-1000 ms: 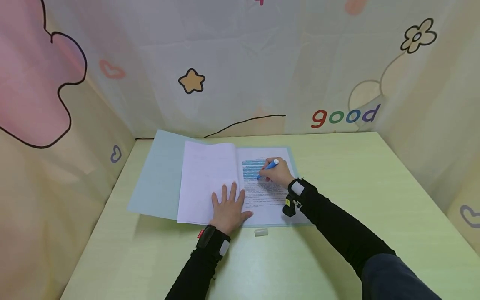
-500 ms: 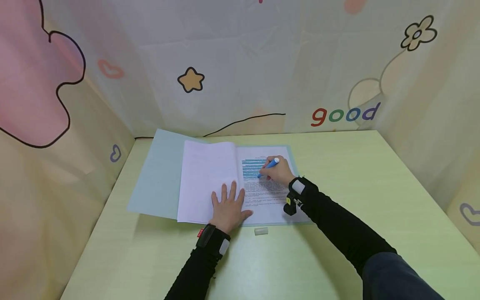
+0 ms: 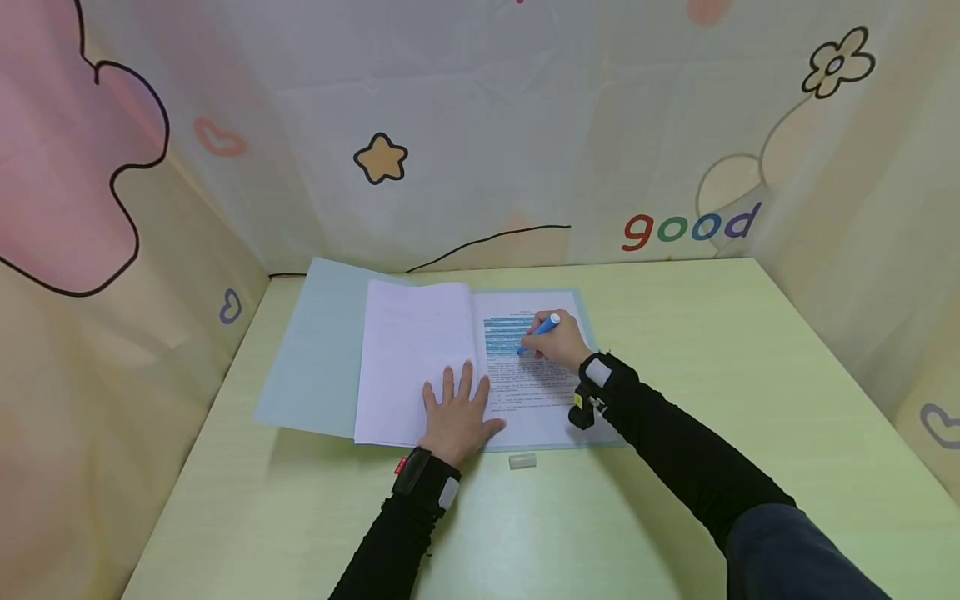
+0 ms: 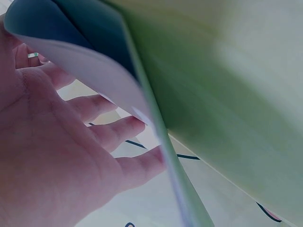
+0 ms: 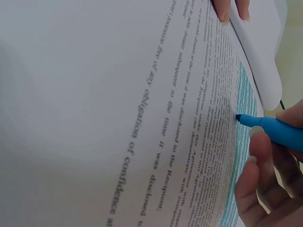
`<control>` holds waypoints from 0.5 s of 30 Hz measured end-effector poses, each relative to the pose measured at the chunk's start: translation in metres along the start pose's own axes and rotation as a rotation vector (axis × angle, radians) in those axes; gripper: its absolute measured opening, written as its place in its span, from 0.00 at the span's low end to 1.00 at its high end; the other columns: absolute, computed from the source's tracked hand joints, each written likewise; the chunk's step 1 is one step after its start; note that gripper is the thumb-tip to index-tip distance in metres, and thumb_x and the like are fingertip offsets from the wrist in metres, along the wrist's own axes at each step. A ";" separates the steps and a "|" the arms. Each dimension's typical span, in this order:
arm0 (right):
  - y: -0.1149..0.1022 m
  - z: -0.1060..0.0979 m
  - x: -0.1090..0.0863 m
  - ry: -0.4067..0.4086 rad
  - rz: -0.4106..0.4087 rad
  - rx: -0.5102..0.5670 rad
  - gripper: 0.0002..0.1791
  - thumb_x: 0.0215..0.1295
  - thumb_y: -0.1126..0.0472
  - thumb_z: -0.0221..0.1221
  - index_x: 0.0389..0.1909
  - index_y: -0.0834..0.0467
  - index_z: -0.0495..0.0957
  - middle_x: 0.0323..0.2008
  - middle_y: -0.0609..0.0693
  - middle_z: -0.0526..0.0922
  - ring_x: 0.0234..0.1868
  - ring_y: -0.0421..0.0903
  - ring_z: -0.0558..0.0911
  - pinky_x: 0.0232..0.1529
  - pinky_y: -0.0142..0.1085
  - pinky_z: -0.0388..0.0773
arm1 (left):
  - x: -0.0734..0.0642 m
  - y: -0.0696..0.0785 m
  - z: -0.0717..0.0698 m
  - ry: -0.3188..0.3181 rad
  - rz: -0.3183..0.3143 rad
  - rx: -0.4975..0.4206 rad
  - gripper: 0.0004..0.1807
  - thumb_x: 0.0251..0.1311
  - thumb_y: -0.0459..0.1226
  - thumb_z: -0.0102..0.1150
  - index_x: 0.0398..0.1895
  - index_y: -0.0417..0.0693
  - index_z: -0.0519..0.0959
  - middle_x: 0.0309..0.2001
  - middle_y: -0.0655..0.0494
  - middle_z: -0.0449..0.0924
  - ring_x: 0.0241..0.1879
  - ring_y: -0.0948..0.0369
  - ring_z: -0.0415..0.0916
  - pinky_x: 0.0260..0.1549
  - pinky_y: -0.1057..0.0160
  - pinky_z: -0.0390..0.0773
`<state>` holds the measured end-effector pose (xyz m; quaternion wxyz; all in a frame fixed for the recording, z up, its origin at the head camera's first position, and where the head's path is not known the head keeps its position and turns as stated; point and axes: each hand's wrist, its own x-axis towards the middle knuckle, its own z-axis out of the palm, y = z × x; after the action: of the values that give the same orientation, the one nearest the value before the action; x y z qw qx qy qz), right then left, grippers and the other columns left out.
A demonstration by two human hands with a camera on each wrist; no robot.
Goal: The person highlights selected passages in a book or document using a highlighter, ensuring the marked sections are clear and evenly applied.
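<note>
In folder [image 3: 311,367], text [image 3: 525,388] seemingly being highlighted, marker [image 3: 546,325] pinched by right hand [image 3: 562,344], left page [image 3: 416,333] touched by splayed left hand [image 3: 456,423]; level stroke needed.

A blue marker [image 5: 279,132] slants over a part-highlighted page [image 3: 517,385].

Marker [image 5: 284,133]: blue, darker at tip. Printed page [image 3: 525,387]: white, black text; upper lines carry teal-blue bands. Folder [image 3: 311,358]: pale grey-blue. Table [image 3: 750,375]: pale yellow-green. Backdrop [image 3: 480,150] shows black-outlined orange star [image 3: 381,158]; lettering [image 3: 672,228] runs red, green, blue, purple.
</note>
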<state>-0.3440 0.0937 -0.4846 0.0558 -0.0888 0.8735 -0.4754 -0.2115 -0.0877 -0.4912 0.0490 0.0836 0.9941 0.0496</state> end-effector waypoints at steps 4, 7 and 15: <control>0.000 -0.002 0.000 0.000 0.002 -0.011 0.11 0.55 0.65 0.64 0.19 0.59 0.73 0.28 0.57 0.86 0.21 0.50 0.83 0.20 0.29 0.71 | 0.001 0.000 0.000 -0.007 -0.001 -0.001 0.41 0.61 0.62 0.52 0.73 0.53 0.61 0.77 0.46 0.49 0.75 0.41 0.45 0.68 0.34 0.50; 0.000 -0.004 -0.002 0.004 -0.002 -0.017 0.10 0.55 0.65 0.64 0.19 0.59 0.73 0.28 0.56 0.86 0.21 0.50 0.84 0.21 0.29 0.72 | 0.001 0.000 -0.001 -0.009 0.000 -0.003 0.41 0.61 0.62 0.52 0.73 0.53 0.61 0.77 0.46 0.49 0.75 0.41 0.46 0.67 0.34 0.50; 0.003 -0.005 -0.001 0.008 -0.017 0.003 0.10 0.56 0.66 0.64 0.19 0.60 0.73 0.27 0.56 0.85 0.22 0.52 0.84 0.21 0.30 0.74 | 0.000 0.001 -0.002 -0.010 -0.002 -0.001 0.41 0.61 0.62 0.52 0.73 0.52 0.61 0.77 0.46 0.50 0.75 0.41 0.46 0.67 0.34 0.51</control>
<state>-0.3441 0.0997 -0.4849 0.0485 -0.0945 0.8722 -0.4774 -0.2113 -0.0872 -0.4889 0.0539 0.0830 0.9939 0.0495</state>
